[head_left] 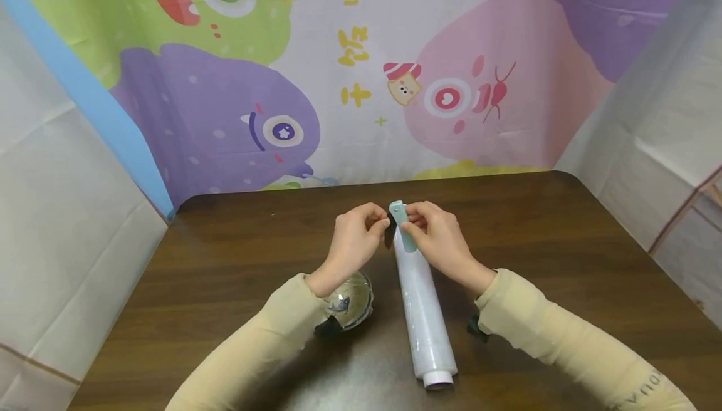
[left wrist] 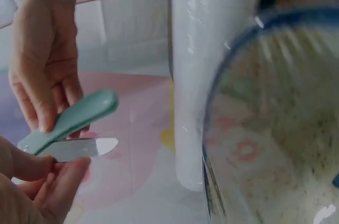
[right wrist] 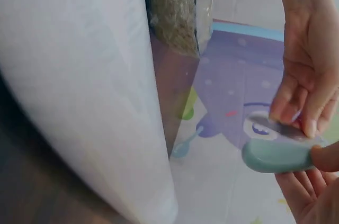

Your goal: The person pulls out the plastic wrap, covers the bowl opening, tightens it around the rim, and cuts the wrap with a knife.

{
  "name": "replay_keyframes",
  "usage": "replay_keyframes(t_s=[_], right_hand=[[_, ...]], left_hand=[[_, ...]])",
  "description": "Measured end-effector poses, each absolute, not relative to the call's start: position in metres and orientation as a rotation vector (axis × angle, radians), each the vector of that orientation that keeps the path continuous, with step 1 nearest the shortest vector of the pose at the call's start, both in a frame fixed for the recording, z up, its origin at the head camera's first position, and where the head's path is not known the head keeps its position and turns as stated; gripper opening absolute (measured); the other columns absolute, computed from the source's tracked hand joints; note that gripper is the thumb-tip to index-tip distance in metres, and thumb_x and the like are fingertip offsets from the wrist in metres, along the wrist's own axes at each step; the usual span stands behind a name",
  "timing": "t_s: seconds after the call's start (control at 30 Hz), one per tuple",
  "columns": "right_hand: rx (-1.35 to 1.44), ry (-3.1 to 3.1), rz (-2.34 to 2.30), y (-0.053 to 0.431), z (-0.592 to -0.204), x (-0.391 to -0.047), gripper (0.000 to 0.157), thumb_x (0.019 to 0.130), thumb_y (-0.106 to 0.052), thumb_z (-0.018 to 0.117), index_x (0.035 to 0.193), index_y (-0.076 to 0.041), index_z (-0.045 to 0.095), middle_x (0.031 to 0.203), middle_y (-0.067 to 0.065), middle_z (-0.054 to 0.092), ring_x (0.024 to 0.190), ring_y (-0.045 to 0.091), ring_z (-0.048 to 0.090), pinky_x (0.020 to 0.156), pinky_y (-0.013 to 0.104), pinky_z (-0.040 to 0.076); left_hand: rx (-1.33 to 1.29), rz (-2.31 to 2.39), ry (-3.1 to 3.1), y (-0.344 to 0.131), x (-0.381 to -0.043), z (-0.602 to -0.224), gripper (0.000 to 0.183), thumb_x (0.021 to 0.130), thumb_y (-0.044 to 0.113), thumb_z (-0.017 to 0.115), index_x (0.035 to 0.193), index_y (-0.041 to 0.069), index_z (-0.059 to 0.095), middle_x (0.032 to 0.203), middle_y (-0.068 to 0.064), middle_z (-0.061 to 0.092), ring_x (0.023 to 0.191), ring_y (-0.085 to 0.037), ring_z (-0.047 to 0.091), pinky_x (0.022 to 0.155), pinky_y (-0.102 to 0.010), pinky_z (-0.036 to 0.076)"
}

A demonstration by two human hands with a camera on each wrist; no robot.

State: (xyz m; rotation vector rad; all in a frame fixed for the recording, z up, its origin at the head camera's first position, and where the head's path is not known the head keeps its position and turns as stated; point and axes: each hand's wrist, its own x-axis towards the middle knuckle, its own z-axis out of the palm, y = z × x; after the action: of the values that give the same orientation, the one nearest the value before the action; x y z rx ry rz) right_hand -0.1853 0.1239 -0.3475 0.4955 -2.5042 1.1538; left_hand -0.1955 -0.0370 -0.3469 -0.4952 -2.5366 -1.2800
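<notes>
A folding knife point(head_left: 403, 229) with a mint-green handle is held up over the far end of a cling film roll point(head_left: 425, 311). My right hand point(head_left: 442, 239) grips its handle point(left wrist: 87, 113) between thumb and fingers. With thumb and fingertips, my left hand point(head_left: 355, 242) pinches the metal blade point(left wrist: 79, 149), which sits part-way out at a narrow angle to the handle in the left wrist view. Behind my left wrist is a bowl point(head_left: 355, 301) with clear film stretched over its top, partly hidden by the sleeve.
The roll lies lengthwise on the dark wooden table point(head_left: 225, 286), its white core end point(head_left: 438, 378) towards me. A cartoon-printed cloth point(head_left: 361, 141) hangs along the table's far edge. Pale panels point(head_left: 68, 210) stand on both sides.
</notes>
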Motion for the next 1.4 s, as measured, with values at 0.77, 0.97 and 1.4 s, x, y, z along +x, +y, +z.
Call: replay_keyframes(t_s=[0.77,0.97,1.4], right_hand=[[0.369,-2.418,1.343,0.113,-0.358,-0.181,0.022,0.084,-0.009,0.064,0.103,0.001,0.062,0.094,0.012,0.062,0.083,0.021,0.062,0.072,0.031,0.053],[0.292,-2.467,1.363,0.133,-0.358,-0.187,0.026,0.085,-0.009,0.062,0.109,0.002,0.060,0.096,0.016,0.066,0.085,0.023,0.063,0.073,0.034,0.051],[0.061,-2.832,1.180,0.189,-0.378,-0.200,0.037,0.090,-0.014,0.051,0.119,0.008,0.049,0.107,0.024,0.059,0.095,0.033,0.059,0.077,0.041,0.049]], left_hand=[[-0.535,-1.408,-2.454,-0.035,-0.192,-0.358,0.005,0.088,0.007,0.058,0.088,0.006,0.063,0.078,-0.007,0.067,0.065,-0.010,0.063,0.052,-0.019,0.047],[-0.579,-1.314,-2.519,-0.045,-0.189,-0.357,0.010,0.088,0.008,0.057,0.087,0.009,0.066,0.077,-0.001,0.068,0.065,-0.010,0.060,0.056,-0.020,0.046],[-0.619,-1.257,-2.621,-0.072,-0.187,-0.342,0.015,0.088,0.006,0.056,0.093,0.014,0.068,0.085,0.003,0.070,0.077,-0.009,0.064,0.065,-0.023,0.048]])
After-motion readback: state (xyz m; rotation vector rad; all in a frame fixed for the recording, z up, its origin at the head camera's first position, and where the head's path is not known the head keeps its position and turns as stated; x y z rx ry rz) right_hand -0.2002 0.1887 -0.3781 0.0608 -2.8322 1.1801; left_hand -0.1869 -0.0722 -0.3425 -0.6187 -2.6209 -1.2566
